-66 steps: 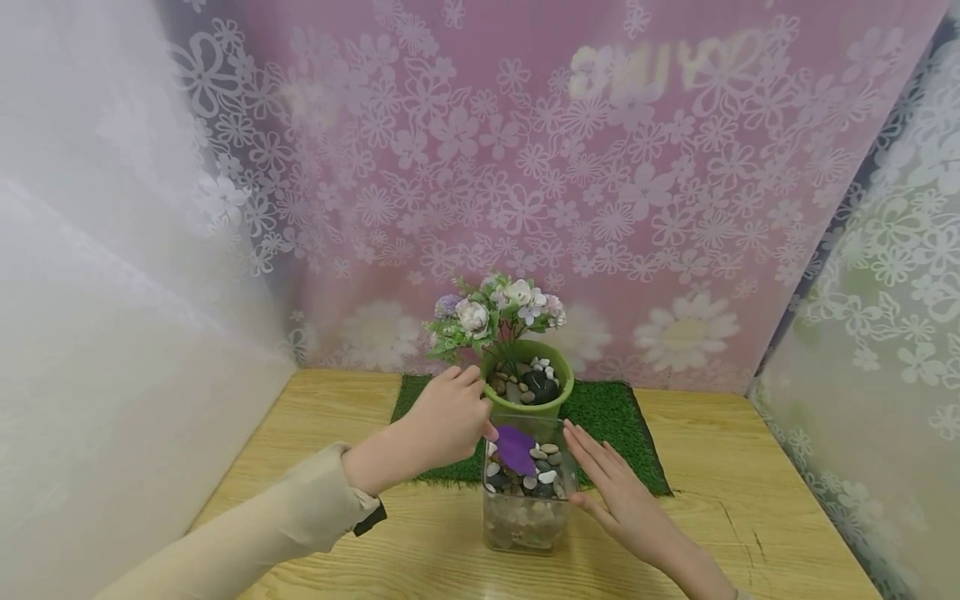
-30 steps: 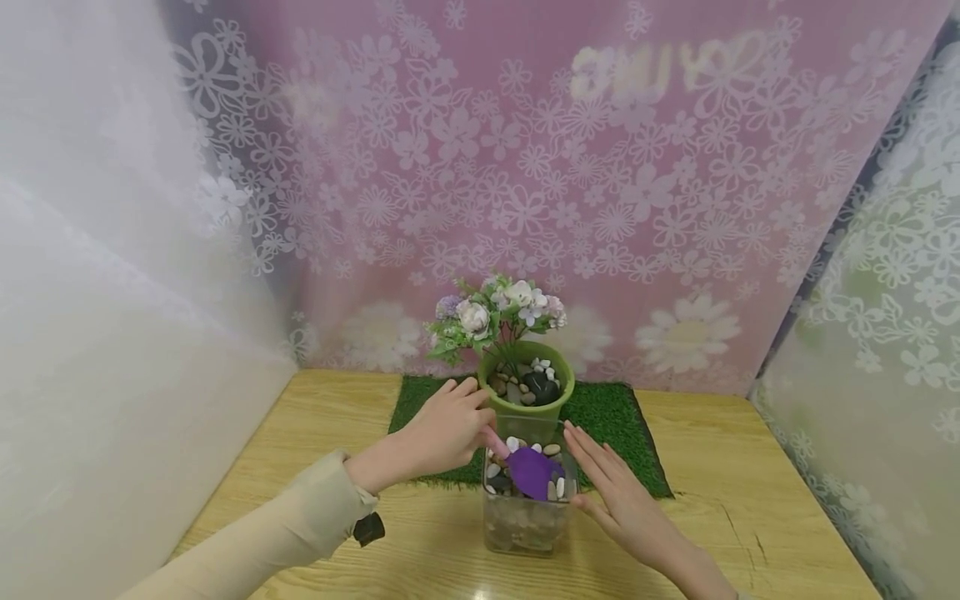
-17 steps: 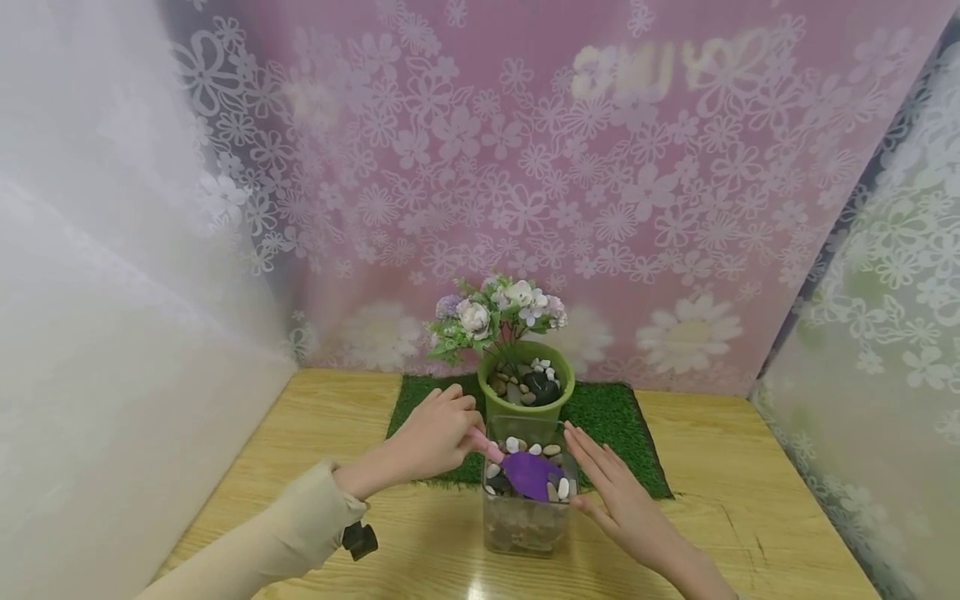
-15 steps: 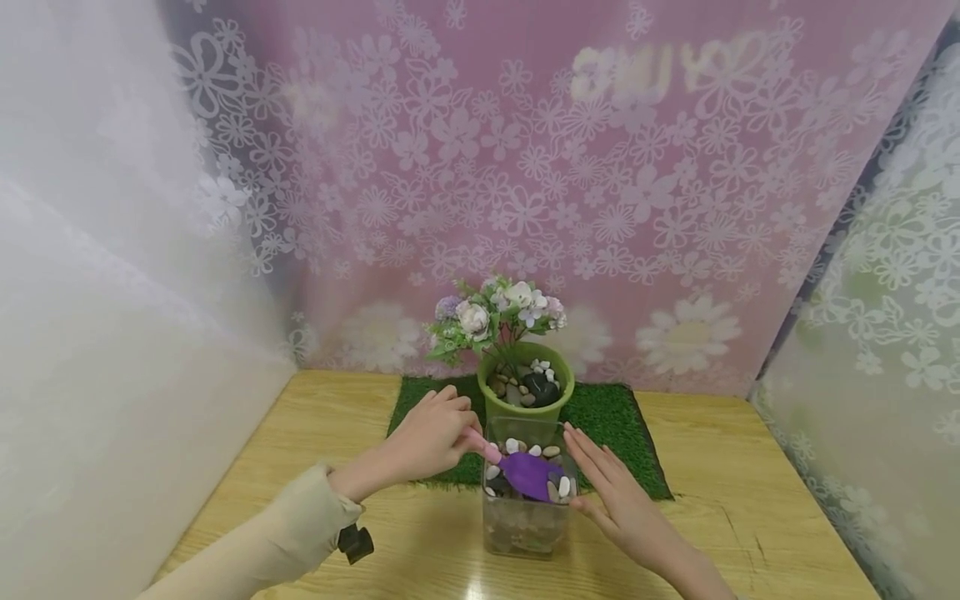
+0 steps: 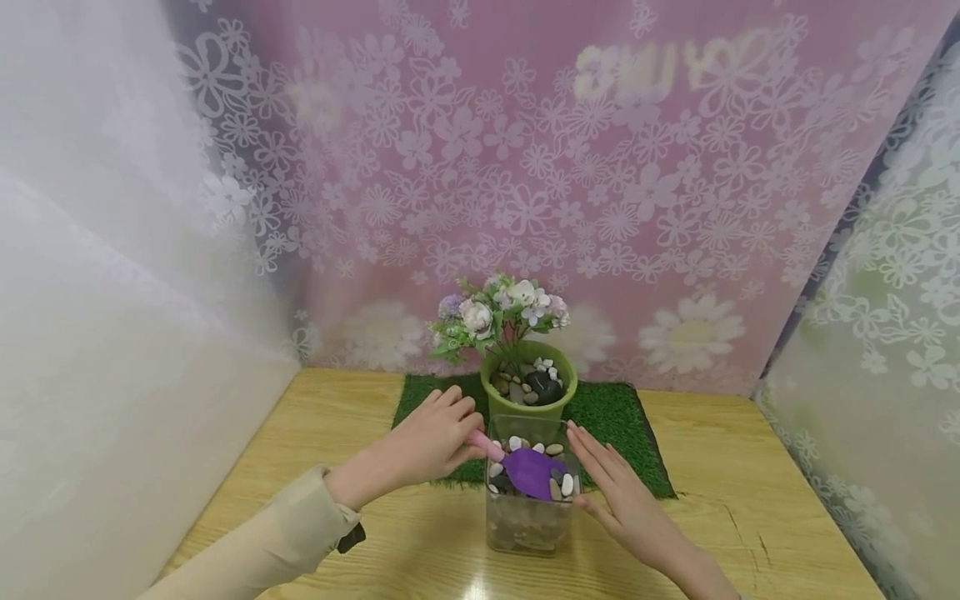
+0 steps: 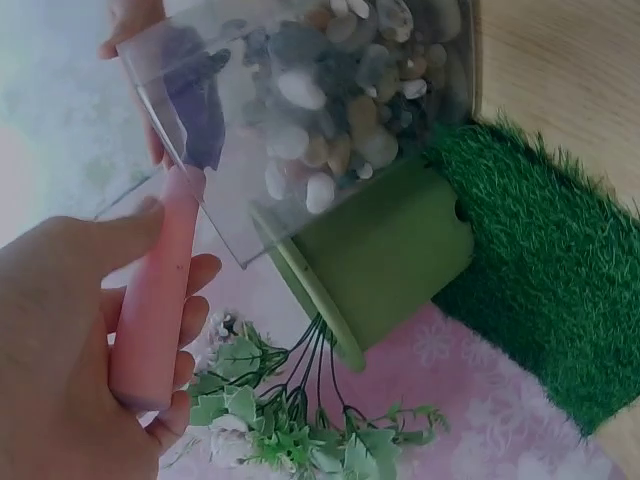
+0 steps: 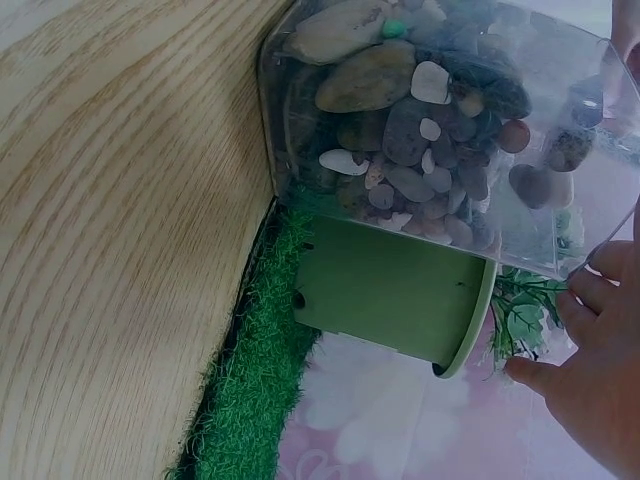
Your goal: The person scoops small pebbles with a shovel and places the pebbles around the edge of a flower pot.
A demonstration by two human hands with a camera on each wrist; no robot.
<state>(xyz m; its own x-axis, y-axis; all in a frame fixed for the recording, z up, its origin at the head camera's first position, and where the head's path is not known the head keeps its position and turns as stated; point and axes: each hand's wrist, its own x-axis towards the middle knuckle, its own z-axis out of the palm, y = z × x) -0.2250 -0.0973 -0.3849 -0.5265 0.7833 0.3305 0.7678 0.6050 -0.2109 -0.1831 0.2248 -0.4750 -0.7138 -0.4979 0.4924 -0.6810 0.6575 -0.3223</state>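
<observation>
In the head view my left hand (image 5: pixel 427 437) grips the pink handle of a toy trowel (image 5: pixel 532 472) with a purple blade. The blade slopes down to the right among the pebbles (image 5: pixel 553 450) inside a clear square container (image 5: pixel 528 529), and a few stones lie at its far end. The left wrist view has my fingers and thumb wrapped round the pink handle (image 6: pixel 160 300), with the blade seen through the container wall. My right hand (image 5: pixel 626 500) holds its fingers straight along the container's right side, fingertips at the rim.
Right behind the container, a green flowerpot (image 5: pixel 572 392) with stones and artificial flowers (image 5: pixel 498 312) stands on a green turf mat (image 5: pixel 618 433). The wooden table (image 5: pixel 337 417) is bounded by a pink patterned curtain (image 5: pixel 525 167) at the back and pale sheets at both sides.
The purple blade has swung down from the container's left side to lie across the pebbles toward the right. My left hand has shifted slightly lower and left; the right hand stays in place.
</observation>
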